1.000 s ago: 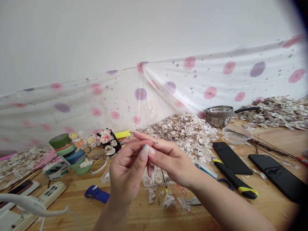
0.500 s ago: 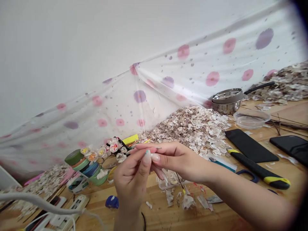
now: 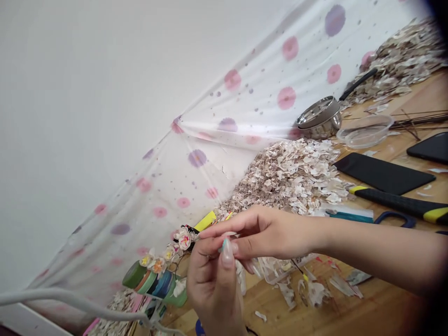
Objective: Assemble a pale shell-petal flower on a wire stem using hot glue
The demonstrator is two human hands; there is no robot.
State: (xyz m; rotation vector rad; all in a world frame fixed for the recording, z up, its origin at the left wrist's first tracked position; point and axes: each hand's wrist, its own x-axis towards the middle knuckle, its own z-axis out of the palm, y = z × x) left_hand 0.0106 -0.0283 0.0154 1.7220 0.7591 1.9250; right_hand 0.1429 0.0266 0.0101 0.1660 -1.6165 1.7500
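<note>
My left hand (image 3: 213, 280) and my right hand (image 3: 266, 233) meet in the lower middle of the view, fingertips pinched together. Between them is a small pale piece, with a thin dark wire (image 3: 297, 267) hanging below my right palm. A yellow-tipped end and a small white paper flower (image 3: 313, 291) hang at the wire's lower end, over the wooden table (image 3: 378, 308). Just what each hand pinches is too small to see clearly.
A big heap of pale shell-like flakes (image 3: 290, 175) lies behind the hands. A stack of tape rolls (image 3: 154, 282) with small paper flowers stands left. Steel pan (image 3: 318, 119), clear dish (image 3: 366, 131), black slabs (image 3: 383, 172), a yellow-black handled tool (image 3: 402, 205) and scissors lie right.
The view has tilted and swung left, so the table slopes upward to the right. My hands stay pinched together and have shifted lower and rightward in the picture.
</note>
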